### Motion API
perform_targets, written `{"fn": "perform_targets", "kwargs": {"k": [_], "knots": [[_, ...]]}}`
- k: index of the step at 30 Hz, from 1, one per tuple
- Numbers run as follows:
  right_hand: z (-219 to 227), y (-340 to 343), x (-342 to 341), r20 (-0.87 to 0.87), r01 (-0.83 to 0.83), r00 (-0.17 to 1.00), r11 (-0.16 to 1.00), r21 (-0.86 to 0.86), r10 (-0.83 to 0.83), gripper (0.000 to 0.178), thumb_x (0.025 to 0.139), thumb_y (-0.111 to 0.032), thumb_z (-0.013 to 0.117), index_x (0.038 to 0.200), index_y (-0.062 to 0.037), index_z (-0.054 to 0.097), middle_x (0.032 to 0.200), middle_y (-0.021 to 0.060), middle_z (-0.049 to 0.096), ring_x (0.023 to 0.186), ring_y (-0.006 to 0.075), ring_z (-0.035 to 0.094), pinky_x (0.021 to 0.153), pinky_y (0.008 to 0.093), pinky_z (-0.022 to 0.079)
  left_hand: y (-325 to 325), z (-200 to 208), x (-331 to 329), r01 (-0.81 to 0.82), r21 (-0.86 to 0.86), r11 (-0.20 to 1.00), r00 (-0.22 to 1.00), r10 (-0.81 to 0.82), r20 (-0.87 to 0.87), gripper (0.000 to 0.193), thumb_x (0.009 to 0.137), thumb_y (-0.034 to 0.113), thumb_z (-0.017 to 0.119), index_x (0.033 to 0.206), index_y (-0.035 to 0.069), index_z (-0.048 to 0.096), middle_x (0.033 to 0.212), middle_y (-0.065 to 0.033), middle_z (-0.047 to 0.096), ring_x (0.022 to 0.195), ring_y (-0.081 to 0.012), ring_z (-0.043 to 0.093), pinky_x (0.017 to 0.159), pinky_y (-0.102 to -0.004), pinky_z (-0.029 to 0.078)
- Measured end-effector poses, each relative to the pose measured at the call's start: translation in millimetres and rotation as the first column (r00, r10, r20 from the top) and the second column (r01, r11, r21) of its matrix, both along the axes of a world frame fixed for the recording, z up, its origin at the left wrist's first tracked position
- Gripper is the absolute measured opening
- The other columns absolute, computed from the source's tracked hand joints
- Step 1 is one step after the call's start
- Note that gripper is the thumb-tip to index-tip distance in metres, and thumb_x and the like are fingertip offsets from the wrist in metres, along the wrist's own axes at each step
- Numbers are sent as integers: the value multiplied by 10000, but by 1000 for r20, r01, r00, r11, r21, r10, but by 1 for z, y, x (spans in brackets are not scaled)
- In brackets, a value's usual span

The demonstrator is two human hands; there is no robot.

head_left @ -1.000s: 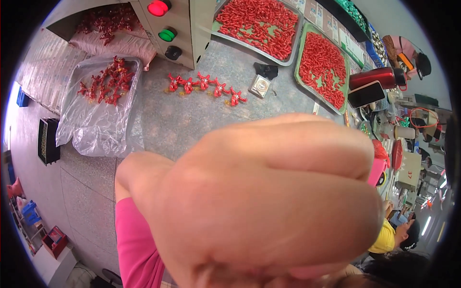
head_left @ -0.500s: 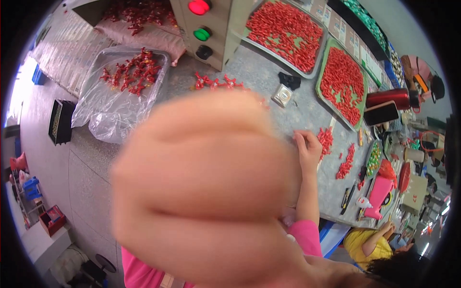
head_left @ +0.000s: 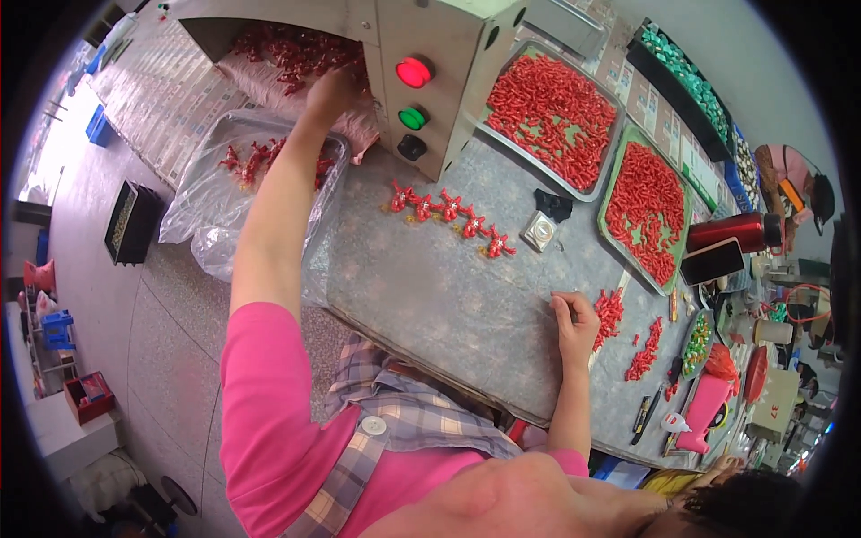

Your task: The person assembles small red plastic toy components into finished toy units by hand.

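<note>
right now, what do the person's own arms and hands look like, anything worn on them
The left sleeve is plain bright pink and short; a bit of the matching right sleeve shows. The forearms are bare. The left hand and right hand wear no gloves, and no watch or bracelet shows.

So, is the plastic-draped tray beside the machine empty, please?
Not empty: red pieces show in the tray, partly hidden behind the left forearm.

This is a workshop or factory floor: a metal machine housing [head_left: 457,99] with a red light [head_left: 413,72] and a green light [head_left: 412,117] stands at the tabletop [head_left: 421,296], near trays [head_left: 529,162] filled with many small red pieces [head_left: 552,99].
</note>
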State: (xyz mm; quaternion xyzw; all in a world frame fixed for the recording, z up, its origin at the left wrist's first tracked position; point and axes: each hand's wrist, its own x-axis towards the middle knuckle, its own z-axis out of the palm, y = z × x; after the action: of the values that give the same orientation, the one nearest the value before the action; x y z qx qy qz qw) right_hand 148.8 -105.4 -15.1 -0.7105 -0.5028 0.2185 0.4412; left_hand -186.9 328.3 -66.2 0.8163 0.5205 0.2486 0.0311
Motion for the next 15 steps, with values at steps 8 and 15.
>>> {"fn": "perform_targets", "kwargs": {"k": [8, 15], "knots": [[7, -1, -1, 40, -29, 999, 999, 16, 29, 55, 742, -45, 631, 765, 5, 625, 663, 78, 567, 623, 170, 539, 574, 262, 400, 11, 17, -24, -18, -22, 1000, 998, 19, 68, 310, 715, 371, 648, 917, 137, 671, 832, -106, 651, 750, -289, 633, 665, -375, 492], [19, -8, 6, 193, -18, 981, 997, 77, 3, 59, 732, -68, 636, 752, -15, 619, 667, 88, 564, 642, 227, 542, 598, 306, 414, -131, 104, -27, 175, -394, 902, 817, 89, 569, 188, 809, 172, 591, 889, 2, 577, 734, -18, 552, 610, -68, 468, 518, -208, 353]]}}
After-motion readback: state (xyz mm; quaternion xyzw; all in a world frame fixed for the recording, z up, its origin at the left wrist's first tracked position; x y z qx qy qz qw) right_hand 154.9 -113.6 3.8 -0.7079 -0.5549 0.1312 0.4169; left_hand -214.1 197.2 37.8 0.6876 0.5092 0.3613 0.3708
